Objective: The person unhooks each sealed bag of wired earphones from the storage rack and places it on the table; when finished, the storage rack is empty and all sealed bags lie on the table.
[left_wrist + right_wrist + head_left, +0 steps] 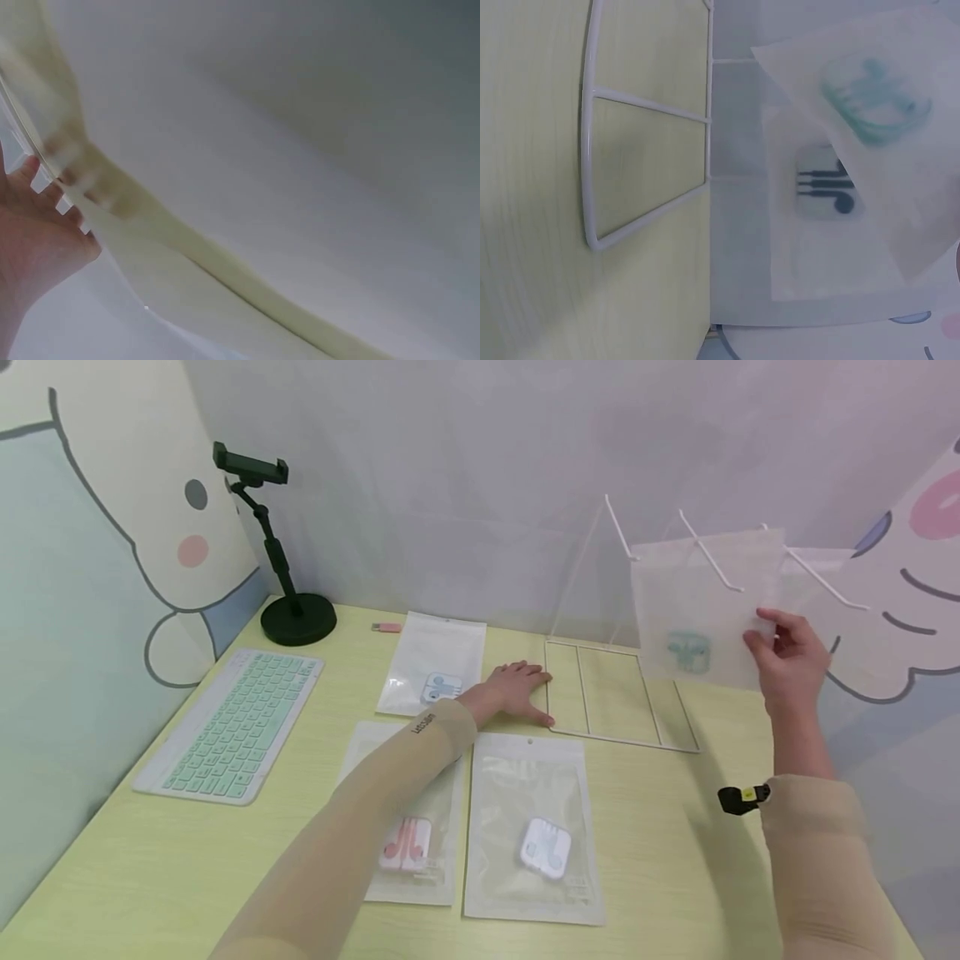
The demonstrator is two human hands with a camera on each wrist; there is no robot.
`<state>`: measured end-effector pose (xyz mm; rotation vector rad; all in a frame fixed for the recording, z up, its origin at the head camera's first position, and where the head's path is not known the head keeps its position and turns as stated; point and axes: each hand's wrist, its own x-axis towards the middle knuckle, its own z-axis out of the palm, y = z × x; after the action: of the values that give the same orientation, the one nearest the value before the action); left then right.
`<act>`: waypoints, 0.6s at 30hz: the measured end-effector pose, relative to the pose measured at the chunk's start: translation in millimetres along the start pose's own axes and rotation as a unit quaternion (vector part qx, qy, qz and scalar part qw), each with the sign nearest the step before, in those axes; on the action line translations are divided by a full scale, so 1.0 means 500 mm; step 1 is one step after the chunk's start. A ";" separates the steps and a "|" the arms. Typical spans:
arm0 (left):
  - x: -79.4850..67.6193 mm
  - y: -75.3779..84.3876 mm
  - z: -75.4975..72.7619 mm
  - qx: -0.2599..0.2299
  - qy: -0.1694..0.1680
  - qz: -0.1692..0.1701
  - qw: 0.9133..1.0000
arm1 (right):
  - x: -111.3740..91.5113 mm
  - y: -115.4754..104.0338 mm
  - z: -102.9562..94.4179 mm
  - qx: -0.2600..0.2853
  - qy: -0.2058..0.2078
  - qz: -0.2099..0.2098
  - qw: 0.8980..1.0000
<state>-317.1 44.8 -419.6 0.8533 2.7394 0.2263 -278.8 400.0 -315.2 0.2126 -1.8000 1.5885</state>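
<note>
My right hand (791, 652) pinches the side edge of a frosted zip bag (705, 602) that holds a green earphone set in a clear case (688, 652). The bag is raised among the hooks of a white wire display rack (625, 740). Behind it in the right wrist view hangs a second frosted bag (802, 262) with black earphones (829, 184). My left hand (517, 692) lies on the table with fingers spread, fingertips at the left edge of the rack's base. In the left wrist view that hand (41, 247) shows at the left side.
Three more bags lie on the table: one with pink earphones (406, 845), one with a white case (545, 848), one with blue earphones (441, 687). At the left are a keyboard (232, 727) and a black phone stand (298, 620). A pink USB stick (387, 627) lies near the wall.
</note>
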 end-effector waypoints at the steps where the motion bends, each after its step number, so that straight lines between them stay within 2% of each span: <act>1: 0.001 0.000 0.001 0.000 -0.001 0.000 1.000 | -0.002 -0.002 -0.004 -0.019 0.000 -0.007 1.000; 7: 0.005 -0.003 0.007 0.003 0.001 0.000 1.000 | -0.012 -0.023 -0.022 -0.154 0.011 -0.038 0.987; 9: 0.007 -0.004 0.008 0.008 0.003 0.000 1.000 | -0.015 -0.033 -0.025 -0.170 0.012 -0.045 0.984; 14: 0.010 -0.009 0.011 0.019 0.003 0.002 1.000 | -0.025 -0.066 -0.026 -0.168 0.019 -0.075 0.983; 18: 0.008 -0.011 0.011 0.028 0.001 0.006 1.000 | -0.031 -0.090 -0.027 -0.175 0.022 -0.121 0.977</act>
<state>-321.9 42.9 -426.9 0.8843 2.7552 0.1536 -237.2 396.8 -288.8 0.2188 -1.9043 1.0800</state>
